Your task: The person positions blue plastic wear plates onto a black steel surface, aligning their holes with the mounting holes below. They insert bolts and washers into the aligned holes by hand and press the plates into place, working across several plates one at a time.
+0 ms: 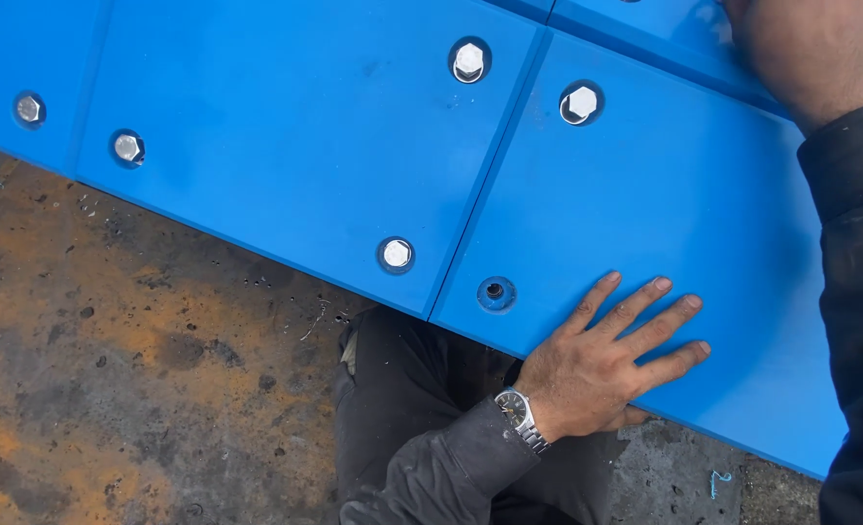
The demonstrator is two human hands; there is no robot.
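Here the left hand lies flat, fingers spread, on the blue panel; right hand's grip unclear.

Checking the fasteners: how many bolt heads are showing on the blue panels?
5: far left, next to it, top middle, right of the seam, lower middle. One hole is empty; others may lie outside view.

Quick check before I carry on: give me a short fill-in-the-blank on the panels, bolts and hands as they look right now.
1. The left hand lies flat on a panel coloured ____.
2. The hole beside that hand has ____ bolt head in it.
3. The wrist of that hand wears a ____.
4. The right hand is at the ____ right corner of the view.

Missing words: blue; no; watch; top
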